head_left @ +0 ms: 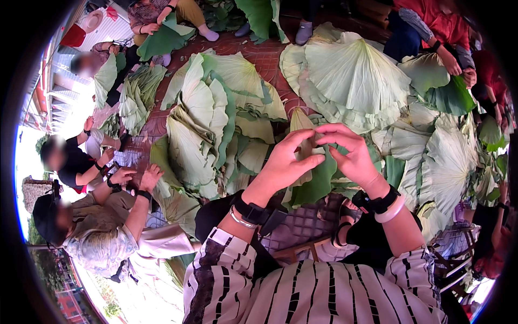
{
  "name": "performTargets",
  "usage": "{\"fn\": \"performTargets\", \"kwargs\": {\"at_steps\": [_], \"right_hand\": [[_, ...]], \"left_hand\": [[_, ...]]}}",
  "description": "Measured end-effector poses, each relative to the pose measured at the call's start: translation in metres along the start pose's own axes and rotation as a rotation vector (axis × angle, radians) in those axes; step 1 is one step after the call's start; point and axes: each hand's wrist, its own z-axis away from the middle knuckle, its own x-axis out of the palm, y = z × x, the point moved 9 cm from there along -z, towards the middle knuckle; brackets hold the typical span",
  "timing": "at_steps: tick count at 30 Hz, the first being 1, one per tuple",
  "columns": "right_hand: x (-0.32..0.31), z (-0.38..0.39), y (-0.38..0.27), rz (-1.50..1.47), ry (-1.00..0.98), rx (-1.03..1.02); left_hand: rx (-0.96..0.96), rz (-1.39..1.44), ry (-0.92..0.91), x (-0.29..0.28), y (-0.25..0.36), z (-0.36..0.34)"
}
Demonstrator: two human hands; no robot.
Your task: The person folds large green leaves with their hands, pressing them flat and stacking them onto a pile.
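Note:
My left hand (287, 161) and my right hand (349, 152) meet in front of me, fingers curved and fingertips nearly touching. Between and beneath them is a folded lotus leaf (318, 182), its green face turned partly toward me. Its paler, veined part (300, 120) rises behind my fingers. Both hands seem to pinch this leaf at their fingertips; the exact contact is partly hidden by the fingers. Just beyond my left hand lies a heap of overlapping pale lotus leaves (197, 135). Past my right hand a broad stack of lotus leaves (359, 75) is spread out.
More leaves (448, 162) are piled at the right. A co-worker in a cap (102, 227) sits close on the left, hands at a leaf. Others sit around, including a person in red (440, 32). Red paving (272, 65) shows between heaps; a wooden stool edge (297, 251) is below my hands.

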Motion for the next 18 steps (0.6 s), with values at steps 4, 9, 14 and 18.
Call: {"fn": "performTargets", "kwargs": {"at_steps": [4,9,14,18], "right_hand": [[0.002,0.0,0.005,-0.006,-0.026,0.006],[0.007,-0.001,0.006,-0.022,-0.033,-0.007],[0.019,-0.004,0.01,-0.098,-0.036,0.018],[0.032,-0.008,-0.003,-0.056,-0.029,-0.071]], "left_hand": [[0.054,-0.342,0.197,-0.019,0.014,0.005],[0.057,-0.338,0.37,-0.041,0.014,0.011],[-0.033,-0.283,0.342,-0.038,0.009,0.014],[-0.004,-0.459,0.295,-0.029,0.02,0.017]]}}
